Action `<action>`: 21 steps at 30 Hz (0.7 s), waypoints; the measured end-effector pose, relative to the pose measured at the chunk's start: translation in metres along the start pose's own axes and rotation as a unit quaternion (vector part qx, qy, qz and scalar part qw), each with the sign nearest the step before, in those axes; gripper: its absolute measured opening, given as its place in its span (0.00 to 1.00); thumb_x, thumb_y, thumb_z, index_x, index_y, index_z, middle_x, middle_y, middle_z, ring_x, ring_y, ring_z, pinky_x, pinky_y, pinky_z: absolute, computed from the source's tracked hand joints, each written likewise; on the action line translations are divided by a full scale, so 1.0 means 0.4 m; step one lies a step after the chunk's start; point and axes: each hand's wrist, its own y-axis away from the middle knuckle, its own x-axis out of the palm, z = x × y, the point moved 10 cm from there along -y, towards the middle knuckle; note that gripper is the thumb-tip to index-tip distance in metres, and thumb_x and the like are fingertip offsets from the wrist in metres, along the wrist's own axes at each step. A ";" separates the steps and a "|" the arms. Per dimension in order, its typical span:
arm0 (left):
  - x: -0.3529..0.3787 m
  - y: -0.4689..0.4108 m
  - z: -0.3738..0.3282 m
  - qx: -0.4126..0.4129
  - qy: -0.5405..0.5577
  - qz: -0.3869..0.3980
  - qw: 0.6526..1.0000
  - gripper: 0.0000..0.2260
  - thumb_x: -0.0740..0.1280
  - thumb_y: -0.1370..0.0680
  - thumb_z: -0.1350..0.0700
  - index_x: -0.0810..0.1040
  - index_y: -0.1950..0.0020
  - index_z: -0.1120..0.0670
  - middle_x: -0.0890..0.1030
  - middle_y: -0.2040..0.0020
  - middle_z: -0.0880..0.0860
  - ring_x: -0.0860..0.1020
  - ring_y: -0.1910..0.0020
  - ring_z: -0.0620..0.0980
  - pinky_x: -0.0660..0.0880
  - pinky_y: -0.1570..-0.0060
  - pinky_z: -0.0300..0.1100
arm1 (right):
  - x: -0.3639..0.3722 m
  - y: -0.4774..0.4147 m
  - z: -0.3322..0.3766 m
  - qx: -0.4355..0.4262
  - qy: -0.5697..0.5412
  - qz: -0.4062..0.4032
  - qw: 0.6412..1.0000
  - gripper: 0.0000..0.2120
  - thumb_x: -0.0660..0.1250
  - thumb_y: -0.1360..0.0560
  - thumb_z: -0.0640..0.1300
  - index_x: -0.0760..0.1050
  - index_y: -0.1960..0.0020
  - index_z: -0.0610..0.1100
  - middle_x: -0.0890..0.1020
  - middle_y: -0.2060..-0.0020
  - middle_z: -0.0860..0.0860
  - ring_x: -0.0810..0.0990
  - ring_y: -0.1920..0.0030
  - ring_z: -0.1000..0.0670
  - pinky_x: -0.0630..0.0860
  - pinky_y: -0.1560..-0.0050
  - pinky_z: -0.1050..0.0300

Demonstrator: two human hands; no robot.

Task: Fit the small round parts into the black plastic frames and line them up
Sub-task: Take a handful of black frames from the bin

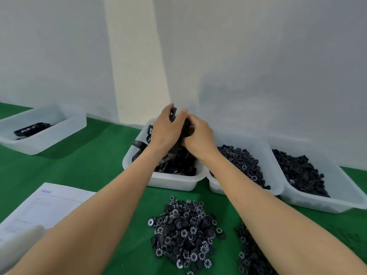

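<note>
Fingers [166,112] curled, left hand [163,132] and right hand [199,136] grip black frames [173,114].

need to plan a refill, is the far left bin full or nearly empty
Nearly empty: the far left bin holds only a few black frames on its floor, and its walls show mostly bare.

Three tubs stand in a row along the back edge of the table [89,165], right of its middle: the left tub [172,182] holds frames [176,163], the middle tub [276,175] and right tub [337,195] hold round parts [242,161]. A fourth tub [59,133] sits near the back left corner. Before the row lie a big heap [184,233] and, right of it, a small heap [250,253], with a paper sheet [45,207] toward the front left corner.
</note>
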 end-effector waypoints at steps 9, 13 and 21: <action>-0.244 0.316 -0.111 0.054 0.011 -0.089 0.994 0.28 0.59 0.30 0.35 0.66 0.32 0.42 0.75 0.47 0.34 0.73 0.47 0.31 0.69 0.49 0.30 | 0.019 0.295 0.227 -0.126 -0.074 0.042 0.988 0.33 0.65 0.34 0.25 0.71 0.35 0.50 0.78 0.50 0.61 0.74 0.52 0.70 0.66 0.52 0.81; -0.317 0.516 0.001 -0.007 0.008 -0.117 0.993 0.35 0.60 0.37 0.31 0.64 0.31 0.40 0.73 0.53 0.23 0.69 0.49 0.23 0.68 0.54 0.23 | 0.147 0.470 0.201 -0.093 -0.110 0.124 0.982 0.36 0.64 0.32 0.25 0.67 0.32 0.54 0.76 0.43 0.62 0.72 0.41 0.67 0.71 0.40 0.67; -0.332 0.613 0.210 -0.141 0.052 -0.091 0.984 0.36 0.70 0.36 0.39 0.66 0.30 0.46 0.73 0.39 0.41 0.72 0.47 0.32 0.65 0.55 0.25 | 0.212 0.585 0.121 -0.023 -0.137 0.102 0.985 0.34 0.66 0.31 0.29 0.66 0.41 0.66 0.78 0.51 0.65 0.77 0.50 0.65 0.74 0.50 0.70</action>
